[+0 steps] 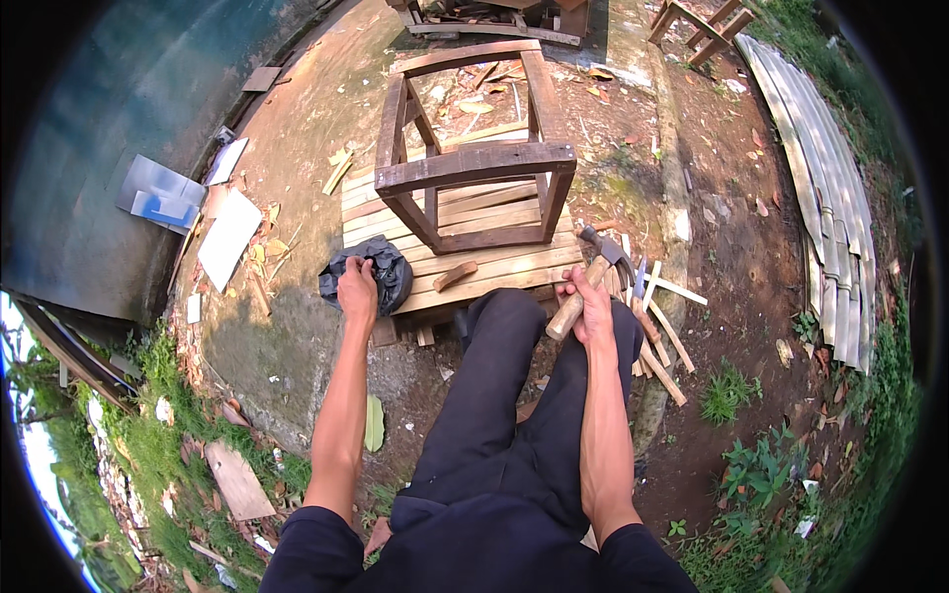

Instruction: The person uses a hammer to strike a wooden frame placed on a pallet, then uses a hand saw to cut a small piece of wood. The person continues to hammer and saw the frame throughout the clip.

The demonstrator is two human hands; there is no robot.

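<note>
My left hand [357, 290] is over the near edge of a crumpled black plastic bag [393, 269], fingers curled together. Whatever they may pinch is too small or hidden to make out. Above my right thigh, my right hand [593, 308] grips a claw hammer [564, 320] by its wooden handle, the metal head pointing away from me. A dark wooden stool frame [474, 166] without a seat stands on a low platform of pale slats [494, 265]. Between my hands, near the platform's front edge, lies a short wooden block [455, 275].
Right of the platform lie a wooden-handled tool [645, 318] and several loose wood strips [672, 336]. Corrugated sheets [816, 208] line the right side. Another wooden frame [700, 30] stands far right. White panels [229, 237] lie near the wall at left.
</note>
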